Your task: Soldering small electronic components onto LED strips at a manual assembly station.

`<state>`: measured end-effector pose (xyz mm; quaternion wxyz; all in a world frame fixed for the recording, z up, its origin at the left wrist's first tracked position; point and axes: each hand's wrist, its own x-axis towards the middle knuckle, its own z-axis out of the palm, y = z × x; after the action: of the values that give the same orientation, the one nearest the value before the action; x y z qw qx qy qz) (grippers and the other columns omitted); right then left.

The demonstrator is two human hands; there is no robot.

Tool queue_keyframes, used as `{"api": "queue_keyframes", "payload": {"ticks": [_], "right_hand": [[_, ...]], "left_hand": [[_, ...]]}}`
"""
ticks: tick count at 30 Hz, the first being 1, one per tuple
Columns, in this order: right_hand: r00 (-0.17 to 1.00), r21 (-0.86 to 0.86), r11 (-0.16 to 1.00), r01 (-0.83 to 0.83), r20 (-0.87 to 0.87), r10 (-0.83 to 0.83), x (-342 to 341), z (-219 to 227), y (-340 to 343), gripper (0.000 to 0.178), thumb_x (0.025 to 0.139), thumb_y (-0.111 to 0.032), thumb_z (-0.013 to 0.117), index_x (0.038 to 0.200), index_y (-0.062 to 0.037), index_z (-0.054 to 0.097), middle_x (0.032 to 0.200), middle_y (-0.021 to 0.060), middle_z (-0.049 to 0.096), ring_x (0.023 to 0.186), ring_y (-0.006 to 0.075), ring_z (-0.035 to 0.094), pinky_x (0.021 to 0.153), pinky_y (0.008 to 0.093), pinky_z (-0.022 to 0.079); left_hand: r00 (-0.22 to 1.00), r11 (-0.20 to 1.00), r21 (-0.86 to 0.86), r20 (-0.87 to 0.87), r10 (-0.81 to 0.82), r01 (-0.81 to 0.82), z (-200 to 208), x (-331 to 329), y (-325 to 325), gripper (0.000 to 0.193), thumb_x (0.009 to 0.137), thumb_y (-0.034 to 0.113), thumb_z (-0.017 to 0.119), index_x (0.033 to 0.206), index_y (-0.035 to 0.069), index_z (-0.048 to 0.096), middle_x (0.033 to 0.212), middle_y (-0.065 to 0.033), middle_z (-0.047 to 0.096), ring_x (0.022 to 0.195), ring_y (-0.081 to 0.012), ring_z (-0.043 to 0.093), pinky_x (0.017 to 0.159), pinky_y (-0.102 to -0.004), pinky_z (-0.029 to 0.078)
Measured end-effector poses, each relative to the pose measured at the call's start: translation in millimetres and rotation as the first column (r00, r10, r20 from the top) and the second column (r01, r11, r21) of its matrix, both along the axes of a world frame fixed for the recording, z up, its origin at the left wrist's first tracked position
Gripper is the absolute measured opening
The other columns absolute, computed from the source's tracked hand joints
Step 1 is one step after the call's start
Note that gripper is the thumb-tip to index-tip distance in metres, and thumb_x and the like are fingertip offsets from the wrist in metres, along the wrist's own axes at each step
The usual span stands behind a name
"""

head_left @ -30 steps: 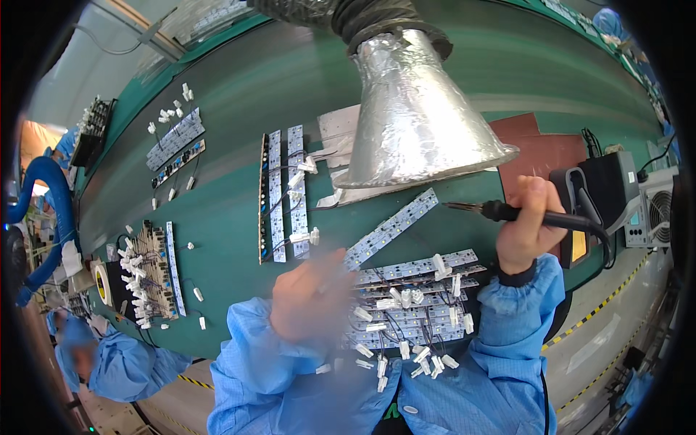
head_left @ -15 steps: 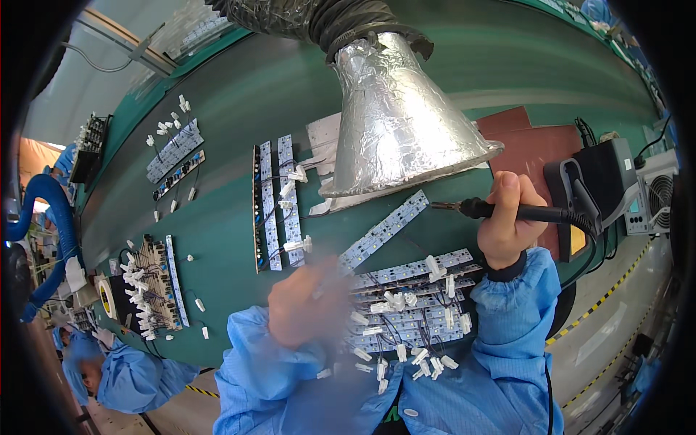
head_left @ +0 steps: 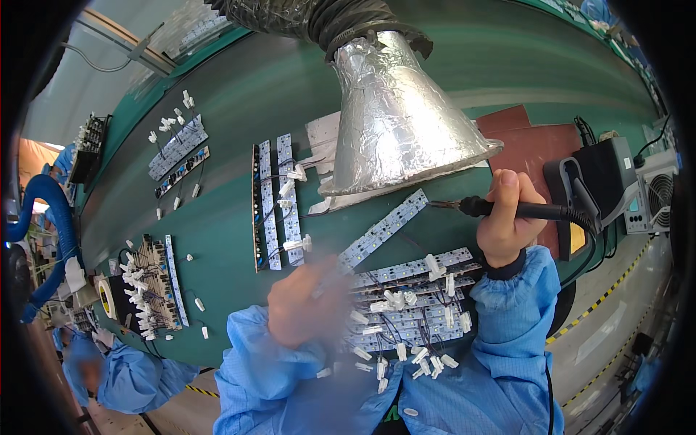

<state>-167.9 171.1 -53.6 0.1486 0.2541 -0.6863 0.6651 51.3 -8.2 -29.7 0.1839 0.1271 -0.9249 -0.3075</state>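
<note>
My right hand is closed around a soldering iron, gripping it like a pen. The iron's tip meets or nearly meets the upper right end of a narrow white LED circuit board. That board slants up and to the right from my left hand, which is closed on its lower end; a blur hides part of those fingers. Just below the slanted board lies a stack of similar LED boards, with dark wires and white plug connectors spread over it.
A foil-covered extraction hood hangs beyond the boards. More LED strips lie left of it, with further batches at far left. On the right stand a black soldering-iron holder and a fan-fitted unit. Another person's blue sleeve shows at lower left.
The far-left batch of boards with white connectors has shifted slightly to the right. My hands, the soldering iron and the held LED board stay nearly still.
</note>
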Motion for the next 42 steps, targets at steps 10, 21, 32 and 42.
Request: {"api": "queue_keyframes", "payload": {"ticks": [10, 21, 32, 42], "right_hand": [[0.989, -0.171, 0.974, 0.146, 0.033, -0.143, -8.4, 6.0, -3.8, 0.038, 0.099, -0.017, 0.053, 0.065, -0.0008, 0.049, 0.062, 0.0031, 0.050, 0.057, 0.0077, 0.040, 0.055, 0.0249, 0.033], [0.988, -0.450, 0.886, 0.107, 0.149, -0.044, -27.0, 3.1, 13.8, 0.033, 0.099, -0.009, 0.053, 0.068, -0.0037, 0.046, 0.065, 0.0002, 0.042, 0.063, 0.0096, 0.041, 0.060, 0.0250, 0.035], [0.988, -0.385, 0.918, 0.099, 0.145, -0.046, -16.6, 9.0, 10.4, 0.037, 0.101, -0.012, 0.050, 0.066, -0.0050, 0.038, 0.063, -0.0002, 0.038, 0.058, 0.0070, 0.031, 0.054, 0.0245, 0.027], [0.991, -0.286, 0.955, 0.076, 0.126, -0.042, -14.0, 8.6, 15.0, 0.038, 0.101, -0.014, 0.048, 0.066, -0.0044, 0.039, 0.063, 0.0005, 0.040, 0.059, 0.0074, 0.033, 0.054, 0.0254, 0.026]], "left_hand": [[0.999, 0.999, 0.032, 0.035, -0.001, 0.000, -7.0, 4.4, -10.5, 0.039, 0.076, 0.004, 0.079, 0.112, -0.004, 0.067, 0.088, -0.0198, 0.071, 0.076, -0.0269, 0.072, 0.066, -0.0313, 0.054], [0.960, 0.773, 0.583, 0.253, 0.123, -0.252, 39.6, 31.5, -24.3, 0.037, 0.092, 0.020, 0.063, 0.118, -0.006, 0.064, 0.077, -0.0083, 0.067, 0.063, -0.0117, 0.058, 0.056, -0.0244, 0.043], [0.825, 0.805, 0.290, -0.079, 0.559, -0.518, 1.0, 52.7, -76.6, 0.031, 0.100, 0.016, 0.055, 0.125, -0.002, 0.061, 0.097, -0.0066, 0.062, 0.085, -0.0139, 0.060, 0.074, -0.0246, 0.047], [0.982, 0.975, -0.159, 0.084, 0.170, -0.155, 1.2, 35.6, -74.2, 0.042, 0.095, 0.003, 0.052, 0.137, -0.003, 0.051, 0.144, -0.0191, 0.047, 0.134, -0.0308, 0.044, 0.112, -0.0367, 0.031]]}}
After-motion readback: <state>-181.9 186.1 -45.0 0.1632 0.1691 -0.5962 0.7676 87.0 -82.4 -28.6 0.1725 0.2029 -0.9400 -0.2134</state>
